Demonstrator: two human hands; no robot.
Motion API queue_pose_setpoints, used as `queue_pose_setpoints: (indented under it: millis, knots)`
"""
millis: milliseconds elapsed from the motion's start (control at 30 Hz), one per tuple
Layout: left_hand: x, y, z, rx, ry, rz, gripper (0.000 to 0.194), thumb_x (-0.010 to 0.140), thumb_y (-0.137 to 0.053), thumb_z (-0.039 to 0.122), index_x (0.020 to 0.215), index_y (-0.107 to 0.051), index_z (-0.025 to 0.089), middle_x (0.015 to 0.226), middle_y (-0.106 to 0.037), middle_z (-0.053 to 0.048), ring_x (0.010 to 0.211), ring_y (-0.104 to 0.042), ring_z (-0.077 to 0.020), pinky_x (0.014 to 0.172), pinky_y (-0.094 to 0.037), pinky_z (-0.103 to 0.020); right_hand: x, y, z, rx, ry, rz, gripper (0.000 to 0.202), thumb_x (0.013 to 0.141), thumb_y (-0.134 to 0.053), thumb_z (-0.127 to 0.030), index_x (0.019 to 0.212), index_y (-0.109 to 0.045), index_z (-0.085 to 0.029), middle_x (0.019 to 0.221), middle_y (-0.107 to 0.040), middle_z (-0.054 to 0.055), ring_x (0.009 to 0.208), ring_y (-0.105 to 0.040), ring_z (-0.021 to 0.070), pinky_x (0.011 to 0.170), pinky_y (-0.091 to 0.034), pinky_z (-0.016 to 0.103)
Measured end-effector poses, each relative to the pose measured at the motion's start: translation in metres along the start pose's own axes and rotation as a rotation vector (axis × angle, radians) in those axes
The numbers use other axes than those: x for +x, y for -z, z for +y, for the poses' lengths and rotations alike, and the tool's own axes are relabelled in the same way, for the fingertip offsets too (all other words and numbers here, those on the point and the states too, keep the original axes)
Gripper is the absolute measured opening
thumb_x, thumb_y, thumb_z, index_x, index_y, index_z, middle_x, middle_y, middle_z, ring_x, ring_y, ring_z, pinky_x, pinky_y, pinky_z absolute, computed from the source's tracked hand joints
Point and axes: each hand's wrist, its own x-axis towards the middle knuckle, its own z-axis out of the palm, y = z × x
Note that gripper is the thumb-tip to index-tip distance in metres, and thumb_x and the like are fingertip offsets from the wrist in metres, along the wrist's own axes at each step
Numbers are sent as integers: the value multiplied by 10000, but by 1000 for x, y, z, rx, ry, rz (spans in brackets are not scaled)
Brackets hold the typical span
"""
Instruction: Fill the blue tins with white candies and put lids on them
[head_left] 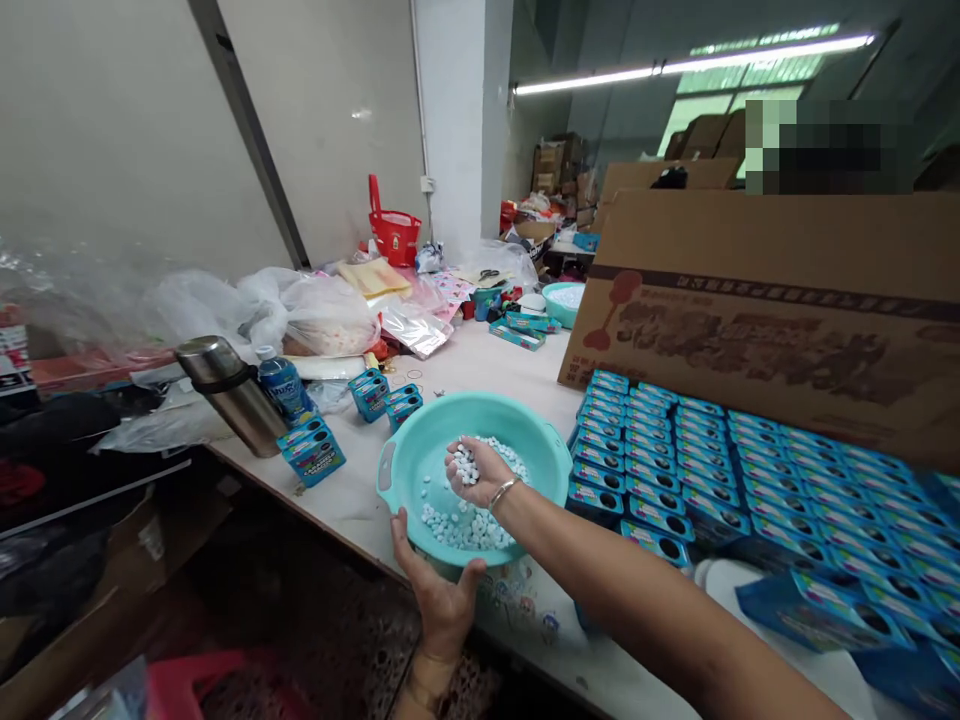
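A round turquoise basin (547,470) stands at the table's front edge, with many small whitish pieces (469,527) on its bottom. My right hand (480,467), with a bracelet at the wrist, is over the basin, palm up and fingers curled round a heap of the pieces. Against the basin's near side is my left hand (441,590), thumb and fingers spread and touching its outer wall and rim.
Rows of small blue boxes (660,460) fill the right side before a large cardboard carton (750,310). A steel thermos (232,395), a blue bottle (283,385) and several blue boxes stand left. Plastic bags and a red basket (395,235) lie behind.
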Motion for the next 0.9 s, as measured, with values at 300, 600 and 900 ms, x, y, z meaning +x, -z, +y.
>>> queue_pose_setpoints:
  millis: [300,600,900]
  knots:
    - [-15,8,65,-108,-243,-29,964,763,-761,405,1519,-198,206,1548,-249,-156,1463,-238,-329,1184,-248,-550,-144,43,-61,451,278,-204,314,1006,-327,-357,744,-408,-203,556,-393,-59,417,-368,76,332,-222,125]
    - [-86,-104,196,-362,-375,-957,639,845,-660,280,1420,-391,208,1344,-554,-135,1255,-527,-271,1031,-473,-438,-315,184,-66,390,1041,301,300,957,-468,-387,722,-421,-208,547,-431,-68,377,-347,59,326,-247,134]
    - [-118,-204,229,-28,-466,-1171,490,729,-790,351,1168,-613,225,1157,-654,-64,1128,-526,-282,972,-388,-474,-324,226,-62,392,1198,639,440,854,-597,-560,654,-420,-211,470,-352,-96,412,-423,75,382,-349,167]
